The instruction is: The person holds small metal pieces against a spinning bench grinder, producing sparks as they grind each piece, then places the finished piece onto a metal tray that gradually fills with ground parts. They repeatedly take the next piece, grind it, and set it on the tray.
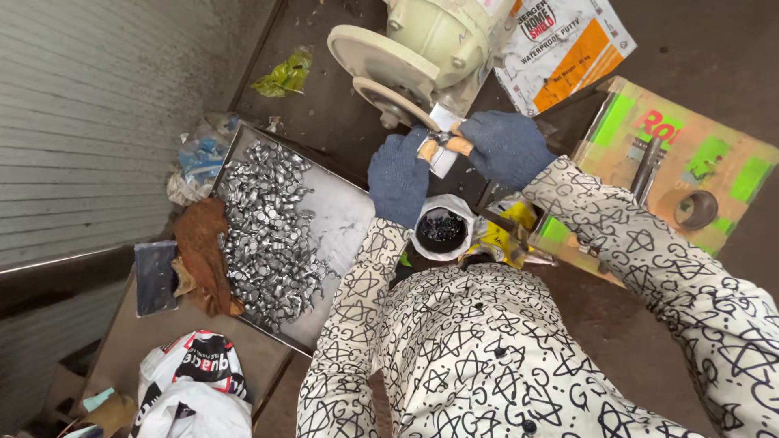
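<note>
Head view — small workpiece (442, 148) between left hand (398, 177) and right hand (505, 148).

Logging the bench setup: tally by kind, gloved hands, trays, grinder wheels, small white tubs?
Gloved hands: 2, left hand, right hand
Metal tray: 1
Grinder wheel: 1
White tub of dark bits: 1
Total: 5

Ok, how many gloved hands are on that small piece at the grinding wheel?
2. The left hand and the right hand, both in blue knit gloves, pinch the small piece together against the grinding wheel, above the white bag of dark parts. No others visible.
</note>
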`<state>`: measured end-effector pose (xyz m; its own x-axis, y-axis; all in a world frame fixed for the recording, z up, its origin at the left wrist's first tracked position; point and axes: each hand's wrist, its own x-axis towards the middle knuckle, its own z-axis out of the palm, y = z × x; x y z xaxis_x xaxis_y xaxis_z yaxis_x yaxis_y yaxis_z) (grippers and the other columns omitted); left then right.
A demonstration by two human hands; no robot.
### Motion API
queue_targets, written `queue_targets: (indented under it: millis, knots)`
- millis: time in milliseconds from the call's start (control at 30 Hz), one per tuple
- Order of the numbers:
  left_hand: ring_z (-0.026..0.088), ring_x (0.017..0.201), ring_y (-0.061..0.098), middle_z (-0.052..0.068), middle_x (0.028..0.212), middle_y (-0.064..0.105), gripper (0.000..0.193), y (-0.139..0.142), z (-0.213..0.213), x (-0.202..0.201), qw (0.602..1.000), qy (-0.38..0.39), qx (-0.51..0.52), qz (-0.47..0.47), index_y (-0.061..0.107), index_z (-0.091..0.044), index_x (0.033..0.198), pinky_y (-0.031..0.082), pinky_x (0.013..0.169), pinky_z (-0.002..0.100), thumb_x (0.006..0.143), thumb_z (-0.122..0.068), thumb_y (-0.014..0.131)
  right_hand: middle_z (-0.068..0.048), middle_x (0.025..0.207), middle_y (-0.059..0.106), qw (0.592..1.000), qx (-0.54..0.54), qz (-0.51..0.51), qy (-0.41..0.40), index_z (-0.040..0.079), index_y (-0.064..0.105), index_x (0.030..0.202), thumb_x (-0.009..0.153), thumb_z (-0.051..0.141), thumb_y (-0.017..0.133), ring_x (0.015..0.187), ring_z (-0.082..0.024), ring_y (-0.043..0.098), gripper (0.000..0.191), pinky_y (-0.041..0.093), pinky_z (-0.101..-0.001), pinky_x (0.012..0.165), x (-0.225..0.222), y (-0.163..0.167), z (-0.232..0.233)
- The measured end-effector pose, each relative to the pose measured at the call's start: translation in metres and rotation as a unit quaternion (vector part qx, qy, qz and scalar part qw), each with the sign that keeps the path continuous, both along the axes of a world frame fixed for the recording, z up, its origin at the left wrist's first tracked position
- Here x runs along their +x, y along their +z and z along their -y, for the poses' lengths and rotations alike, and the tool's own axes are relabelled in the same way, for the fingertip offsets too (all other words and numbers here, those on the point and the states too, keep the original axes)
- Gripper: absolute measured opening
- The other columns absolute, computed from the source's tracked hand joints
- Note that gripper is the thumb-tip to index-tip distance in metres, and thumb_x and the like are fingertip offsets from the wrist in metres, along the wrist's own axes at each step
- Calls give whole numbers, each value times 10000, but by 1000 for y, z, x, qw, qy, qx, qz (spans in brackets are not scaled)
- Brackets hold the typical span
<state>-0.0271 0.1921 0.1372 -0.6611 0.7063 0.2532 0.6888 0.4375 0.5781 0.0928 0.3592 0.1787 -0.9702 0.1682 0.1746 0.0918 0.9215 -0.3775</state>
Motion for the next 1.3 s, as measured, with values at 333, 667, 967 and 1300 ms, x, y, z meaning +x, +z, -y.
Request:
queue_targets:
  millis: [333, 667, 967, 1300]
  knots:
    - [343, 889, 662, 127, 972, 661, 209, 16, 2, 19, 989, 91, 94, 69, 702, -139, 1155, 511, 791, 471, 967, -212, 648, -114, 823, 642, 1000, 4, 1, 11, 123, 720, 1119, 991, 378, 687, 765, -314, 661, 288, 505, -455, 640, -3, -3, -4]
    - [348, 840, 643, 137, 903, 637, 267, 15, 2, 15, 995, 69, 49, 54, 711, -150, 1212, 489, 745, 484, 970, -255, 667, -115, 805, 611, 999, -12, -25, 21, 107, 724, 1097, 940, 373, 676, 743, -314, 647, 313, 499, -446, 609, 3, 0, -2]
    - [335, 906, 683, 130, 972, 685, 200, 12, 2, 20, 991, 50, 81, 93, 725, -121, 1126, 530, 793, 451, 971, -218, 643, -103, 835, 631, 998, -38, -18, 57, 122, 702, 1108, 975, 371, 670, 773, -312, 658, 284, 514, -442, 650, 3, -8, 3]
    - [344, 887, 660, 142, 971, 669, 295, 10, -1, 20, 994, 85, 59, 44, 705, -129, 1215, 501, 776, 479, 965, -277, 657, -103, 843, 629, 998, -33, -53, -25, 123, 737, 1095, 971, 370, 700, 778, -304, 661, 279, 503, -439, 635, 4, -4, 10]
